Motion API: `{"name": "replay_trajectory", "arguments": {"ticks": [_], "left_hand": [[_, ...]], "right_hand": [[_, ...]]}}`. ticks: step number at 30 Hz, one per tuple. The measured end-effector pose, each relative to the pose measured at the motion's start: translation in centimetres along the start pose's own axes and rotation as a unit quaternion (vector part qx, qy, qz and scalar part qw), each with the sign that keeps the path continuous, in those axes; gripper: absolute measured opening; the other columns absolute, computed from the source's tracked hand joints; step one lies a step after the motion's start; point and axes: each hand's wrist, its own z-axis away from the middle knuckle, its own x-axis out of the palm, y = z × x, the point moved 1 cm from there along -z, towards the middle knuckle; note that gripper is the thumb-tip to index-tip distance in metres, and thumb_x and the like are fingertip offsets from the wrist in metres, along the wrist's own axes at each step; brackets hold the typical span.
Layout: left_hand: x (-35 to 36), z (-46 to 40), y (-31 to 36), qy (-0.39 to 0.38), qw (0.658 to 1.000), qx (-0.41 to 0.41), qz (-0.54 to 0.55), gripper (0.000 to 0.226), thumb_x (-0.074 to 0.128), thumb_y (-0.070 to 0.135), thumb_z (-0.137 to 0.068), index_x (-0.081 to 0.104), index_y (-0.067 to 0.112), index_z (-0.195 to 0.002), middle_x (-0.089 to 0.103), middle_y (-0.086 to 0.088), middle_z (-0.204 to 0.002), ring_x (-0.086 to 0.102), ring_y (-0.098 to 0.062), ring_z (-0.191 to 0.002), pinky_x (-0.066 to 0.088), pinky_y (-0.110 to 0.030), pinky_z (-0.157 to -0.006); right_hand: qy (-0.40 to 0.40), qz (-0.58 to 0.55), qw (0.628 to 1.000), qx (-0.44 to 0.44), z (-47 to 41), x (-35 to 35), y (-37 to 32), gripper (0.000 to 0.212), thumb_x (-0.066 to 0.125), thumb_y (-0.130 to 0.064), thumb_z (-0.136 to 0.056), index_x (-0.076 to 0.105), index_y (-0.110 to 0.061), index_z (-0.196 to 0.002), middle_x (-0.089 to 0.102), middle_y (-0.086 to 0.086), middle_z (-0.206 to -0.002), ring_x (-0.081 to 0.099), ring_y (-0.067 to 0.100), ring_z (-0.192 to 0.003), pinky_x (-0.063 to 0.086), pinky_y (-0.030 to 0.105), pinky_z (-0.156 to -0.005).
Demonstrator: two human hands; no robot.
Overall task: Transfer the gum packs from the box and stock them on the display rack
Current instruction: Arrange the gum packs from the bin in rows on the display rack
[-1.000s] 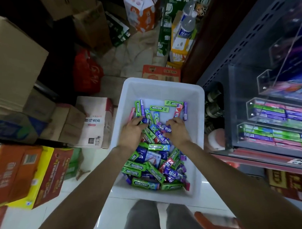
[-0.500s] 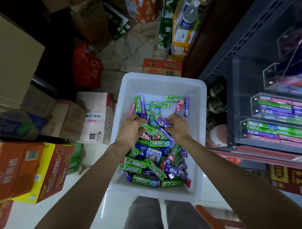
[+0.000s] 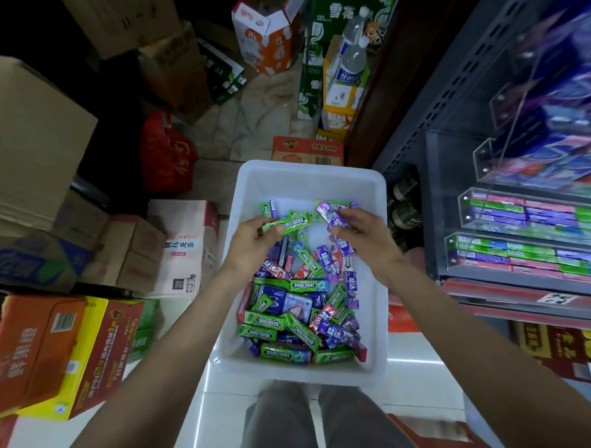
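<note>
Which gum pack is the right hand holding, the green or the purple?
The purple gum pack, pinched in the right hand above the white box. The left hand holds the green Doublemint pack.

Gum packs (image 3: 300, 310) in box (image 3: 307, 176); display rack (image 3: 522, 236) right; cartons (image 3: 74, 349) left.

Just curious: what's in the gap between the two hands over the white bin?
In the head view, between the left hand and right hand, mostly bare white bin floor shows, with the green pack poking in.
</note>
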Motion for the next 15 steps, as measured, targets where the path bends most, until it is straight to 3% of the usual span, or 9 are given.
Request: {"name": "replay_trajectory", "arguments": {"ticks": [2, 4, 7, 11, 15], "left_hand": [[0.4, 0.8, 1.8, -0.021, 0.993, -0.015, 0.114, 0.024, 0.053, 0.009, -0.094, 0.059, -0.004, -0.113, 0.062, -0.005, -0.090, 0.064, -0.013, -0.080, 0.052, -0.014, -0.075], [1.2, 1.7, 3.8, -0.046, 0.981, -0.015, 0.190, 0.017, 0.051, 0.008, -0.095, 0.060, -0.001, -0.107, 0.066, -0.004, -0.091, 0.068, -0.009, -0.078, 0.053, -0.013, -0.076], [3.1, 3.1, 7.1, -0.083, 0.960, -0.002, 0.267, 0.016, 0.048, 0.007, -0.096, 0.059, -0.001, -0.106, 0.068, -0.009, -0.094, 0.070, -0.009, -0.080, 0.054, -0.016, -0.080], [7.3, 4.7, 11.2, -0.124, 0.958, 0.021, 0.258, 0.022, 0.049, 0.004, -0.095, 0.057, -0.003, -0.114, 0.067, -0.008, -0.095, 0.070, -0.010, -0.079, 0.054, -0.017, -0.081], [12.9, 6.5, 14.6, -0.182, 0.963, 0.020, 0.197, 0.017, 0.048, 0.008, -0.097, 0.057, 0.009, -0.111, 0.066, 0.001, -0.093, 0.069, -0.003, -0.076, 0.053, -0.015, -0.071]], "right_hand": [[-0.011, -0.037, 0.999, -0.006, 1.2, -1.3, -1.8, 0.019, 0.060, -0.003, -0.089, 0.061, -0.007, -0.107, 0.065, 0.005, -0.087, 0.063, 0.003, -0.066, 0.052, 0.019, -0.061], [-0.018, -0.072, 0.997, -0.014, 2.2, -2.6, -3.4, 0.016, 0.056, -0.007, -0.092, 0.063, -0.009, -0.106, 0.064, 0.007, -0.084, 0.063, 0.007, -0.066, 0.057, 0.028, -0.065], [0.011, -0.085, 0.996, -0.028, 3.5, -5.1, -5.3, 0.019, 0.055, -0.010, -0.093, 0.062, -0.014, -0.110, 0.064, 0.006, -0.091, 0.065, 0.011, -0.072, 0.057, 0.022, -0.061], [0.023, -0.142, 0.989, -0.027, 5.3, -9.8, -6.1, 0.022, 0.053, -0.010, -0.094, 0.060, -0.008, -0.114, 0.065, 0.012, -0.097, 0.066, 0.015, -0.076, 0.056, 0.021, -0.060], [0.051, -0.135, 0.987, -0.065, 7.1, -16.1, -5.6, 0.018, 0.053, -0.005, -0.093, 0.062, -0.003, -0.109, 0.067, 0.008, -0.086, 0.067, 0.009, -0.067, 0.055, 0.023, -0.064]]}}
